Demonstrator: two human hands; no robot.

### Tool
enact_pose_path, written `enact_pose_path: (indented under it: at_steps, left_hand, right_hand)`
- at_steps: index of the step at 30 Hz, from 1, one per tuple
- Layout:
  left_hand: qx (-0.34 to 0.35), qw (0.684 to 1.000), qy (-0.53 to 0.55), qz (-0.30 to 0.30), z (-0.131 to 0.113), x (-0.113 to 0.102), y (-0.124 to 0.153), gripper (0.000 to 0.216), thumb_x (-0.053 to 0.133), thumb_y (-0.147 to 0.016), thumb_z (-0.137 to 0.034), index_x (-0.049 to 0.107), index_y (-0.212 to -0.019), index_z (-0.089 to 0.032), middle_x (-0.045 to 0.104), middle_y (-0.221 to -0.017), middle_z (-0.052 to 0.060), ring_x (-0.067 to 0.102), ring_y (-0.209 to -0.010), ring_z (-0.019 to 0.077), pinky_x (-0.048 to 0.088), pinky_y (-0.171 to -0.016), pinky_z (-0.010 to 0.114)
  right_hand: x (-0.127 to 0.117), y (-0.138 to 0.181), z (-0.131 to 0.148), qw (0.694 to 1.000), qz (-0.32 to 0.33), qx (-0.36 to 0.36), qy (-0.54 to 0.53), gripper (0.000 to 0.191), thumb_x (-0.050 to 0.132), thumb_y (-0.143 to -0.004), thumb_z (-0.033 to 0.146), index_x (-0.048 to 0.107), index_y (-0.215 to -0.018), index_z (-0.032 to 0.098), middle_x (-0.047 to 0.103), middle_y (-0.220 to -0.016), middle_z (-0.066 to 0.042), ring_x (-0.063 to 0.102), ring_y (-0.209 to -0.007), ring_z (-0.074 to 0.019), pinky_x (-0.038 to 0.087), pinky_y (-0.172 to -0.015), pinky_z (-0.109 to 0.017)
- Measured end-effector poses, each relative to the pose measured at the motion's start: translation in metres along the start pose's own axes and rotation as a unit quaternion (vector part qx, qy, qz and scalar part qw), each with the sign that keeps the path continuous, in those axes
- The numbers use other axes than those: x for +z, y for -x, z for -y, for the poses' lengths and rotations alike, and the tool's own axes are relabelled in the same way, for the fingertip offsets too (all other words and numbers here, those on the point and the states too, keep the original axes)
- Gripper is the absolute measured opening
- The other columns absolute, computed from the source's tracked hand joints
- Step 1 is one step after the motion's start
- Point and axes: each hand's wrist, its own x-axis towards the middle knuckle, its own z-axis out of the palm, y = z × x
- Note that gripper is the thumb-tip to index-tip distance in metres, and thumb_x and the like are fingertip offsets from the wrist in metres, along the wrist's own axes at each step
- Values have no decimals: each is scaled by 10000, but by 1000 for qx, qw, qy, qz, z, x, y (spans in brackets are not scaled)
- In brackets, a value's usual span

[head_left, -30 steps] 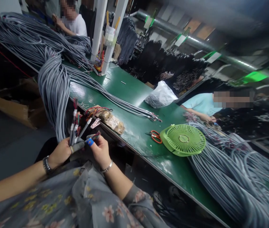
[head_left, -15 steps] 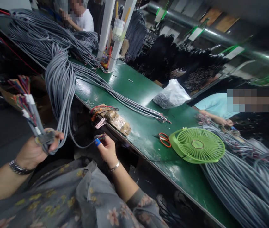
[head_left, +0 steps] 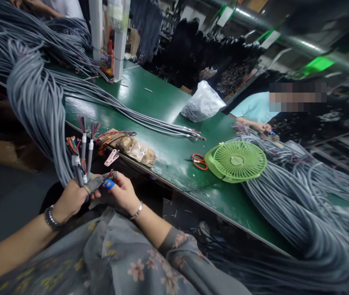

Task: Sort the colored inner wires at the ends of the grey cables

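My left hand [head_left: 75, 198] is closed round several grey cables [head_left: 90, 157], whose stripped ends stand up with coloured wires fanned out at the top. Grey wrapping covers its thumb. Close beside it, my right hand [head_left: 124, 191], with blue tape on the thumb, pinches the small coloured wires [head_left: 110, 174] at a cable's end. The two hands nearly touch, and the exact contact between them is hidden. Behind the left hand, a thick bundle of grey cable [head_left: 43, 106] hangs over the table's edge.
On the green table [head_left: 162, 102] lie a pink clip [head_left: 111, 157], a taped brown bundle [head_left: 134, 148], orange-handled scissors [head_left: 199, 161], a green fan [head_left: 237, 160] and a plastic bag [head_left: 203, 102]. More cable coils [head_left: 297, 205] cover the right side. A person in light blue [head_left: 251, 106] sits across.
My left hand has moved right with the cables, up to my right hand. My right hand has shifted slightly left. The camera view has turned right.
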Motion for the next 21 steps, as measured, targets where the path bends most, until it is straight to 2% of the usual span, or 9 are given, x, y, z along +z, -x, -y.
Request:
enact_pose_path:
  at_steps: [5, 9, 12, 15, 19, 21]
  left_hand:
    - [18, 1000, -21, -11, 3, -4, 2, 462, 1029, -525, -622, 820, -666, -234, 700, -476, 54, 591, -441, 188, 480, -448, 290]
    - [21, 998, -56, 14, 3, -10, 0, 483, 1009, -554, -661, 763, -575, -245, 668, -445, 74, 576, -413, 182, 467, -430, 279]
    - [-14, 996, -61, 67, 2, -13, -2, 479, 1009, -563, -633, 755, -543, -227, 694, -483, 91, 588, -420, 171, 482, -434, 268]
    - [-59, 993, -42, 95, 1, -11, -5, 450, 1050, -509, -547, 749, -557, -216, 719, -515, 72, 610, -428, 171, 519, -445, 271]
    - [-111, 987, -37, 113, -5, -5, -8, 404, 1057, -455, -422, 761, -632, -212, 773, -571, 68, 695, -486, 203, 566, -478, 277]
    - [-116, 985, -41, 124, -8, -3, -8, 380, 1035, -465, -404, 751, -628, -211, 769, -566, 61, 674, -467, 185, 544, -460, 259]
  right_hand:
    - [0, -7, 5, 999, -36, -16, 4, 439, 1008, -741, 633, 792, -828, 260, 784, -831, -11, 672, -781, -202, 613, -777, -338]
    - [-1, -14, 11, 1000, 9, 23, -17, 448, 1032, -735, 605, 767, -778, 247, 762, -785, 3, 695, -766, -202, 628, -802, -361]
    - [-5, -15, 10, 997, 39, 39, -46, 387, 1048, -762, 521, 812, -838, 223, 770, -818, -1, 731, -802, -196, 635, -857, -366]
    - [-8, -15, 6, 997, 29, 36, -63, 391, 1080, -733, 499, 842, -854, 214, 793, -850, -3, 733, -815, -181, 633, -893, -360]
    - [-12, -21, 2, 996, 57, 31, -58, 496, 1120, -641, 565, 810, -793, 209, 772, -776, 17, 689, -724, -162, 635, -803, -346]
    - [-14, -26, 4, 995, 76, 39, -49, 534, 1141, -591, 558, 788, -777, 203, 751, -761, 22, 672, -708, -156, 623, -769, -335]
